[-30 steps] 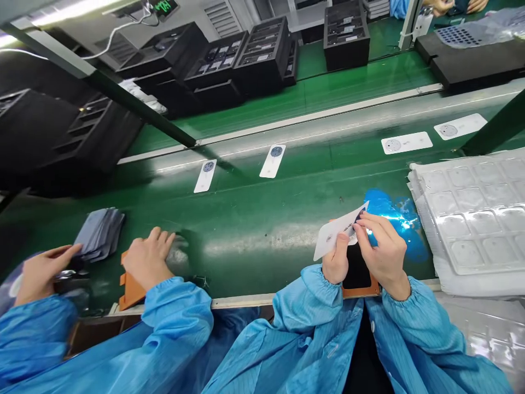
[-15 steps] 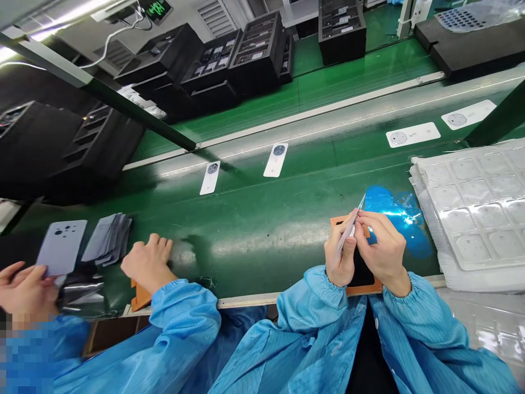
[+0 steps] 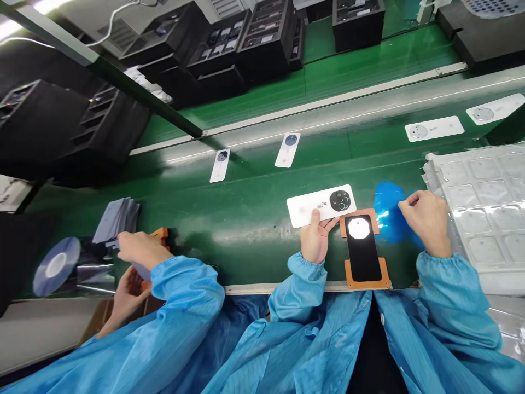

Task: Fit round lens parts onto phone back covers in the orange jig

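White panel (image 3: 321, 203) sits beyond and left of the orange fixture (image 3: 385, 271), gripped by our left hand (image 3: 315, 241) alone now! Our right hand (image 3: 429, 219) swings clear, curled narrow by blue film (image 3: 388, 205) right of the fixture, contents hidden.

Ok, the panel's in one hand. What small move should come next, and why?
I'd probably bring the right hand over to steady the white panel. Only the left hand holds it, thumb on its face near the lower edge, while the right hand, fingers curled, is clear of it, over by the blue film.
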`<action>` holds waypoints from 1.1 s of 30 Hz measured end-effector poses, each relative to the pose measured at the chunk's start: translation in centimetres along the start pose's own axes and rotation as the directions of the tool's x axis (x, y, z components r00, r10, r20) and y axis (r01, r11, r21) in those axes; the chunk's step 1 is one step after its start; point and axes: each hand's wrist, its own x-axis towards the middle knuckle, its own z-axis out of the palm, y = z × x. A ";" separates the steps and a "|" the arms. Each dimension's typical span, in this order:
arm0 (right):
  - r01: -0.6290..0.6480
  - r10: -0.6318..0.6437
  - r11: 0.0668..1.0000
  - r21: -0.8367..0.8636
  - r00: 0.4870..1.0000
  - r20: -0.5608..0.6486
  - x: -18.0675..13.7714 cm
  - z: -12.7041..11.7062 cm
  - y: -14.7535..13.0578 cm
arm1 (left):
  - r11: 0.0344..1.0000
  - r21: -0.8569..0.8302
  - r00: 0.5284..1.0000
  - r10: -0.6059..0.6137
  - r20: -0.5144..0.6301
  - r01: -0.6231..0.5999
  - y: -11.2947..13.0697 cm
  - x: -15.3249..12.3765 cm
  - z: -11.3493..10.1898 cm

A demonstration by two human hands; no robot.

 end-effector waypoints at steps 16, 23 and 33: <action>0.696 -0.698 0.716 0.044 0.713 0.066 -8.3 -1.9 5.2 | 0.407 0.414 0.523 0.203 0.828 -0.814 3.1 -3.1 -3.6; 0.713 -0.695 0.690 -0.126 0.701 0.159 -8.2 -0.2 6.7 | 0.265 0.370 0.418 0.154 0.895 -0.890 3.1 -2.8 -3.7; 0.758 -0.776 0.610 0.231 0.630 -0.016 -8.5 -2.0 2.4 | -0.076 0.299 0.300 0.000 0.954 -0.951 1.4 -2.5 -3.5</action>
